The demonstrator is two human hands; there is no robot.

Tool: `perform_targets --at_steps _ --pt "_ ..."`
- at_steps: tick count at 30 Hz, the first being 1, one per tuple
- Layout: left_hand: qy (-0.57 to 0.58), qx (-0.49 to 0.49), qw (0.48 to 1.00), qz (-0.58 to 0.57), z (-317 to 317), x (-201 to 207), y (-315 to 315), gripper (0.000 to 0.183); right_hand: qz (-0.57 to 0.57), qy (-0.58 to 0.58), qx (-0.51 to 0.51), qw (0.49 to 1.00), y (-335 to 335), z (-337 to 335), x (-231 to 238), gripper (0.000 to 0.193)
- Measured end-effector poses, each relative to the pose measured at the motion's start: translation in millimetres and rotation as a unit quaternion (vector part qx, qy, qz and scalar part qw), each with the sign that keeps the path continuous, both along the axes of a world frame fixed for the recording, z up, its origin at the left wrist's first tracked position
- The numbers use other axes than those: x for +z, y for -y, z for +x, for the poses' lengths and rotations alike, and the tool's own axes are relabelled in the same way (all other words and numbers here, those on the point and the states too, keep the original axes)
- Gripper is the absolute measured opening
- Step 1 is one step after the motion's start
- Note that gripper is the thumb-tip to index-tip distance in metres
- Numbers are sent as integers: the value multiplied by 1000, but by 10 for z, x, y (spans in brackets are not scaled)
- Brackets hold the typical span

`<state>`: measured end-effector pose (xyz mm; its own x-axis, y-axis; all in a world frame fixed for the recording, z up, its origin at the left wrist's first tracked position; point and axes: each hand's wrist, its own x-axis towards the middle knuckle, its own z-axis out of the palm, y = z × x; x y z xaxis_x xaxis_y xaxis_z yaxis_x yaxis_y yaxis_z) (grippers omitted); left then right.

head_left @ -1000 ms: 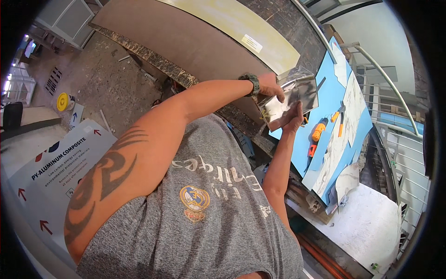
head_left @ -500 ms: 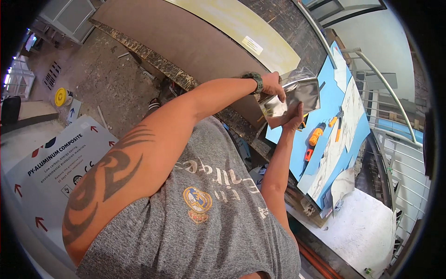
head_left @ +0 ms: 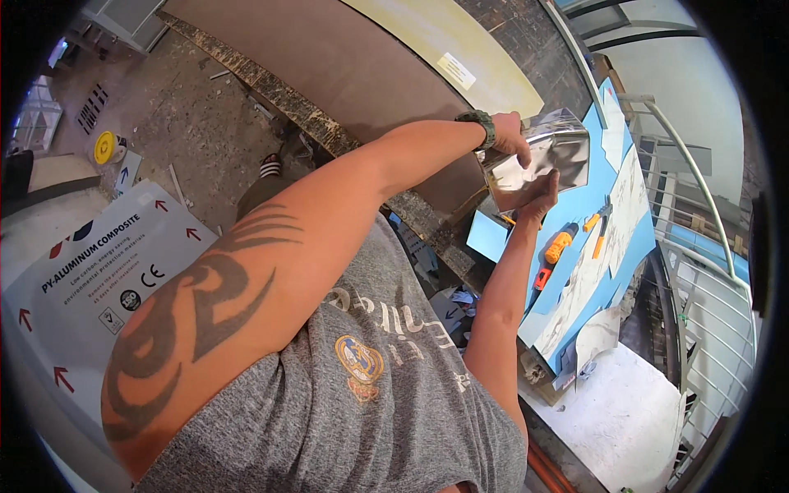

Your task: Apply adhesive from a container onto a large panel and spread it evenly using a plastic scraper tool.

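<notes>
Above the tabletop (head_left: pixel 538 39), toward its near side, our left hand (head_left: pixel 511 135) and right hand (head_left: pixel 538 200) each have a closed grip on one shiny silver sheet (head_left: pixel 569 163), thumbs laid on its upper face. Over the last second we have shifted it slightly away from the orange drill (head_left: pixel 560 245), baring more of a small blue piece (head_left: pixel 486 238) near our right wrist; we judge it repositioned without regrasping. Right of the drill lie orange-handled pliers (head_left: pixel 602 228) and marble-patterned strips (head_left: pixel 631 201); left of our hands stretches a brown panel (head_left: pixel 386 70), with a pale yellow panel (head_left: pixel 468 33) beyond.
</notes>
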<state>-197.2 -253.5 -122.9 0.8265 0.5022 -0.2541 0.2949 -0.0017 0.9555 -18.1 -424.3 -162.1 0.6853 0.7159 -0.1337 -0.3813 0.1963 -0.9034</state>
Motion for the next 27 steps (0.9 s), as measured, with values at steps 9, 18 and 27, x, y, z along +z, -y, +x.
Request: perform_targets --at_steps 9,18,27 --pt "7 6 1000 2 160 -25 -173 75 16 -4 21 1000 -216 127 56 32" --pt "24 22 999 17 253 76 -252 77 19 9 17 1000 -328 531 13 22" --pt "4 24 999 46 330 97 -435 79 54 -9 47 997 -486 759 -28 19"
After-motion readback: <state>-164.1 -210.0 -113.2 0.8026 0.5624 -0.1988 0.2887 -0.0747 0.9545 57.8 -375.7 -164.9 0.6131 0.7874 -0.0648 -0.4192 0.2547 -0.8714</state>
